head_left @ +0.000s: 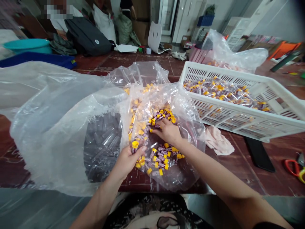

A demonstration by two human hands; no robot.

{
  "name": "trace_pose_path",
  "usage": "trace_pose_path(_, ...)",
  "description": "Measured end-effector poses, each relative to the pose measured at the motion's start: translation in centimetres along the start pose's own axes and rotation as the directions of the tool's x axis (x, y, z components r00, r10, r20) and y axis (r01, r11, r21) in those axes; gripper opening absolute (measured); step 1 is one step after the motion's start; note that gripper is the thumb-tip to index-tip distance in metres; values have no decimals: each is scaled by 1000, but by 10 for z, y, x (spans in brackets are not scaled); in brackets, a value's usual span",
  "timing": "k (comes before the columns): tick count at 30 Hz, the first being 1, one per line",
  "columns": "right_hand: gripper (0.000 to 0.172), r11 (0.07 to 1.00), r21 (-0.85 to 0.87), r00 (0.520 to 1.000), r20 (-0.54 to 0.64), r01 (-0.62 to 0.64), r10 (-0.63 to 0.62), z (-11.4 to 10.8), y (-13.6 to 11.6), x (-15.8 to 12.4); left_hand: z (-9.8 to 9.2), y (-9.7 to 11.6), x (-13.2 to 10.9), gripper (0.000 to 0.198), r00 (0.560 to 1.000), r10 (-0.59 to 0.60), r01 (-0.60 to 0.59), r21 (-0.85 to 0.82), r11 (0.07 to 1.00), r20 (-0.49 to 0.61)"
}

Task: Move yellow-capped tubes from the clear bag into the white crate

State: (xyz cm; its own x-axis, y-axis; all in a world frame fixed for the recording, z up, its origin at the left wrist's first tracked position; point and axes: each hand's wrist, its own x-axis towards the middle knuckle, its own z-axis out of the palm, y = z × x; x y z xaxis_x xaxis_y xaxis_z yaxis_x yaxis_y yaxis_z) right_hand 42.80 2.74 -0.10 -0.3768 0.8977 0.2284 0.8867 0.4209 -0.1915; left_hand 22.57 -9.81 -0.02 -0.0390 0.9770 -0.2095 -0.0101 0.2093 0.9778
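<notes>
My left hand (pixel 128 160) is closed around a small purple-patterned tube with a yellow cap (pixel 135 145), held upright with the cap on top. Inside the mouth of a clear plastic bag (pixel 190 165), my right hand (pixel 169 131) reaches among a heap of yellow-capped tubes (pixel 164 116). Its thumb and fingers are apart, and the fingertips are close to the heap; some are partly hidden. More such tubes (pixel 162 157) lie in the bag's near part. Left of my hands, a large whitish bag (pixel 59 127) lies open with clear empty tubes (pixel 102 143) in it.
A white slotted crate (pixel 228 119) at right holds clear tubes with yellow parts (pixel 219 90). Near it lie a pink cloth (pixel 218 140), a black flat object (pixel 259 154) and scissors (pixel 295 167). A blue tray (pixel 59 61) and teal basin (pixel 28 46) stand at back left.
</notes>
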Motion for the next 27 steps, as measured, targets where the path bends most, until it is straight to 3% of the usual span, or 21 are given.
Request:
trace_pose_path(4, 33, 997, 67, 999, 27, -30, 29, 12, -18, 5, 2, 0, 1, 58, 1000, 6, -6, 4, 1000, 7)
trace_pose_path(7, 25, 987, 157, 999, 2, -34, 34, 18, -6, 5, -3, 1, -3, 58, 1000, 7, -7, -29, 1000, 11)
trace_pose_path(13, 33, 944, 323, 997, -63, 66, -48, 20, 22, -6, -7, 0, -4, 53, 1000, 12, -12, -45, 999, 9)
trace_pose_path(19, 17, 975, 176, 982, -148, 139, -113, 28, 17, -10, -1, -5, 0, 53, 998, 13, -11, -27, 1000, 56)
trace_pose_path(23, 16, 990, 96, 987, -134, 101, -87, 19, 18, -10, -2, -7, 1, 55, 999, 16, -16, 1, 1000, 40)
trace_pose_path(27, 23, 938, 244, 966, -144, 245, -215, -11, 15, -20, -4, -2, 3, 54, 996, 40, -42, 22, 999, 84)
